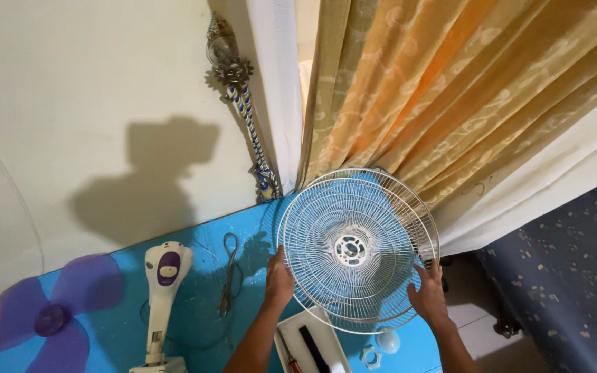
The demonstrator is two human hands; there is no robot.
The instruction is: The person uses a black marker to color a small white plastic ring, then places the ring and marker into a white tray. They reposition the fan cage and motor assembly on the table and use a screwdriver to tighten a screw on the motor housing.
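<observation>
I hold a round white wire fan grille (356, 250) upright over a blue table (195, 304), tilted back toward the curtain. My left hand (278, 282) grips its left rim. My right hand (428, 295) grips its lower right rim. A second wire grille seems to sit just behind the first. On the table to the left lie the white fan body with a purple panel (162, 297) and a translucent purple fan blade (46, 314).
A white tray (316, 345) with a screwdriver and a dark tool sits below the grille. A white nut (371, 356) and round cap (387, 340) lie beside it. A thin cord (228, 276) crosses the table. Orange curtain (450, 90) hangs behind; a patterned floor lies right.
</observation>
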